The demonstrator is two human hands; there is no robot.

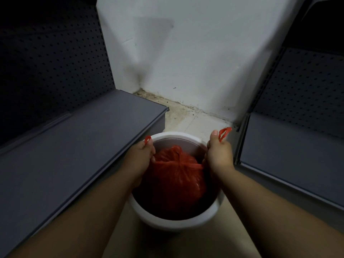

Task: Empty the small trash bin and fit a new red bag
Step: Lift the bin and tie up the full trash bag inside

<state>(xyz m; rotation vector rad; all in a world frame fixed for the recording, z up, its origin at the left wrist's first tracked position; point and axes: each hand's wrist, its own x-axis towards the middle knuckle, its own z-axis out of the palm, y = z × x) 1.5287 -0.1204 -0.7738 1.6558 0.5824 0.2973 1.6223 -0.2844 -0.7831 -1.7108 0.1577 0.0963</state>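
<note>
Fingers of both hands, left hand (144, 152) and right hand (219, 152), each clamp a handle loop of the full crinkled red plastic bag (175, 170), which sits between them inside the round white plastic bin (175, 219). Step: knotting, probably; dim view. Next: lift bag straight out.

We look down on a white bin (176, 223) standing on the pale floor (195, 125) between two grey shelves (78, 146), near a white wall (186, 53). Inside sits a full red bag (176, 175), tied at the top. Our left hand (142, 155) and right hand (219, 155) each grip one red handle loop (224, 133), drawn apart over the bin's rim.
</note>
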